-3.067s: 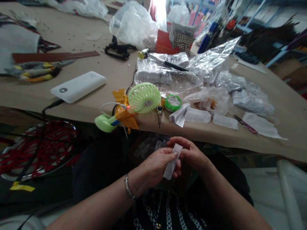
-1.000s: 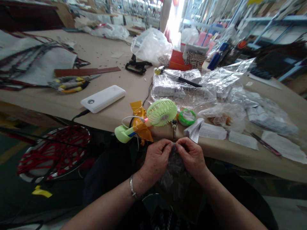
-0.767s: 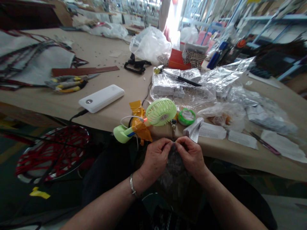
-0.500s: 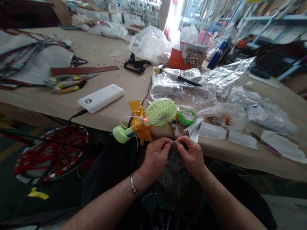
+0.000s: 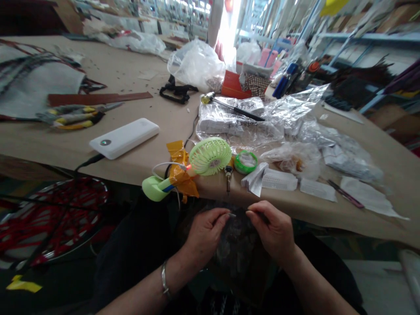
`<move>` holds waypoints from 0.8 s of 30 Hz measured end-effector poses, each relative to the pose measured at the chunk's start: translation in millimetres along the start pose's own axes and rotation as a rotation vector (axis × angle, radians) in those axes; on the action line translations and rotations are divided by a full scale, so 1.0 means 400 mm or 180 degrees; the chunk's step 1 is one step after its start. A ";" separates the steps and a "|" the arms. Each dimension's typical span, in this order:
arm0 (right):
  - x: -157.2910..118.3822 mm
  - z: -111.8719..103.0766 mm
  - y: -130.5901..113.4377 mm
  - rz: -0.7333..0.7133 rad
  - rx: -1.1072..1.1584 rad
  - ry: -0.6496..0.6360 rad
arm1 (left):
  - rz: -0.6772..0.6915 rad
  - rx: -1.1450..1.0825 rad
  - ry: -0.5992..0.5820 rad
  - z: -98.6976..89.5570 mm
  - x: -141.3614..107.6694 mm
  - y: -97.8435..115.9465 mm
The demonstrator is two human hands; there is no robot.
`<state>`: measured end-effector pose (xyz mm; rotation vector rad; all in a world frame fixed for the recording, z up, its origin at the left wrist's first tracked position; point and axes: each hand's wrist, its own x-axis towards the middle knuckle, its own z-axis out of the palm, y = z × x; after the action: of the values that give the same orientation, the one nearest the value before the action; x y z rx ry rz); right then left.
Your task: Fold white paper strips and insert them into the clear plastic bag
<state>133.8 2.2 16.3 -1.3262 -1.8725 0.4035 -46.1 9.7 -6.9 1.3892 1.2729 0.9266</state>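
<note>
Clear plastic bag (image 5: 236, 249) lies on my lap (image 5: 131, 249) under both hands, with dark contents showing through. My left hand (image 5: 205, 238) has its grip pinched on a small grey scrap (image 5: 232, 215), too small to identify. My right hand (image 5: 272, 229) sits just beside it, fingers loosely curled, and I cannot tell whether it grips anything. Beyond them, along the tabletop (image 5: 170, 118) edge, lie a green fan (image 5: 210, 156) and folded paper slips (image 5: 259, 177).
</note>
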 end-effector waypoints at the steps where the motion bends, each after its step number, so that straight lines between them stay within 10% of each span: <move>1: 0.000 -0.015 0.013 -0.0178 -0.0279 0.0125 | -0.0030 -0.0004 -0.0107 0.006 0.001 -0.014; 7: 0.027 -0.045 0.088 -0.0685 -0.1903 0.0223 | -0.0178 0.0143 -0.0375 0.030 0.001 -0.061; 16: 0.019 -0.056 0.113 -0.0890 -0.1248 0.0509 | -0.0276 -0.0186 -0.0425 0.054 -0.003 -0.025; 24: -0.050 -0.049 0.079 -0.1115 -0.0747 0.0363 | -0.1519 -0.2786 -0.1041 0.121 0.016 0.069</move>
<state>171.9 -6.7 0.0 -1.1091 -2.0496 -0.0733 7.7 9.3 9.3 0.4837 0.7361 0.7357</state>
